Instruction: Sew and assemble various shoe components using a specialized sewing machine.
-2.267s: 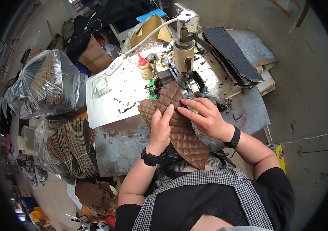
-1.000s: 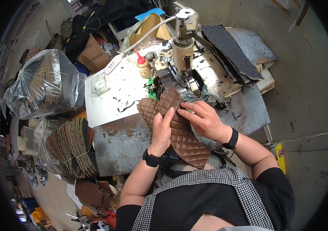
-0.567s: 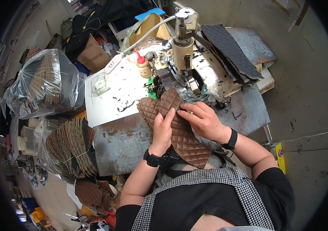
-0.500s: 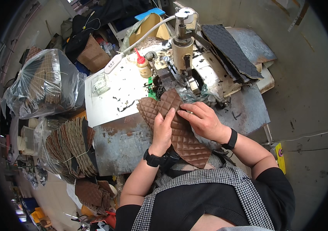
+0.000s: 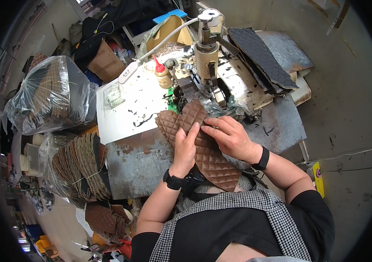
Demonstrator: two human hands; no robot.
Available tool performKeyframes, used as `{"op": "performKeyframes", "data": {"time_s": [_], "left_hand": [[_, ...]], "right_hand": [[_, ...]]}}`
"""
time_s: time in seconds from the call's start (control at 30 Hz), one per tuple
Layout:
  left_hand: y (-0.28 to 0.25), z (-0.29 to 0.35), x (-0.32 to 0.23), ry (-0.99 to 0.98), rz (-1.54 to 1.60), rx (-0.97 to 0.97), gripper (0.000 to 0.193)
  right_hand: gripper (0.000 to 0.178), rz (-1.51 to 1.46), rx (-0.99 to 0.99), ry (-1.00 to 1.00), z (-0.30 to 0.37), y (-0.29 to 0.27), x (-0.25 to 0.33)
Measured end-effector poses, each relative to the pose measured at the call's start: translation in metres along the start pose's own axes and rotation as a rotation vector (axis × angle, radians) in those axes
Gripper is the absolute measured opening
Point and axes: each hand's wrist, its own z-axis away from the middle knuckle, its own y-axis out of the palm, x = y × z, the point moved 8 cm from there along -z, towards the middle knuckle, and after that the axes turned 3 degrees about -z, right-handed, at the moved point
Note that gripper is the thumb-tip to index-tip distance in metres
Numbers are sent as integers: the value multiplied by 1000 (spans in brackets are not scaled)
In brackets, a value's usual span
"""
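Both hands are closed on a brown quilted leather piece (image 5: 214,163), which hangs from the machine's front edge down to my lap. My left hand (image 5: 185,146) pinches it near its upper middle, thumb on top and the other fingers hidden beneath. From the other side, my right hand (image 5: 231,136) grips its right edge, index fingertip close to the left thumb. The upper tip of the leather lies against the front of a sewing-type machine (image 5: 206,61) with a thick metal post. More brown quilted leather (image 5: 167,124) shows to the left, behind my left hand.
Left of the machine stand a glue bottle (image 5: 163,74) with a red nozzle and a white power strip (image 5: 128,73). Black quilted panels (image 5: 262,56) lie at the back right. Bundled brown pieces (image 5: 81,166) and a plastic-wrapped stack (image 5: 48,96) sit left of the metal table (image 5: 138,168).
Almost nothing differs. Both hands keep the same hold on the leather piece, with only a very slight shift.
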Motion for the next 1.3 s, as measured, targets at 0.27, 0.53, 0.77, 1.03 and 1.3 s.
{"op": "performKeyframes", "data": {"time_s": [0.27, 0.53, 0.77, 1.03, 1.3], "left_hand": [[2, 3, -3, 2, 6, -15, 19], [-1, 1, -4, 52, -33, 15, 23], [9, -1, -31, 91, -40, 29, 21], [9, -8, -26, 137, -91, 41, 27], [7, -13, -21, 121, -87, 40, 27]], "right_hand": [[42, -6, 13, 5, 1, 0, 1], [42, 3, -2, 4, 2, -4, -1], [52, -59, -9, 66, -2, -14, -14], [62, -121, 107, -50, -6, -24, -14], [49, -258, 204, -79, 7, -14, -7]]}}
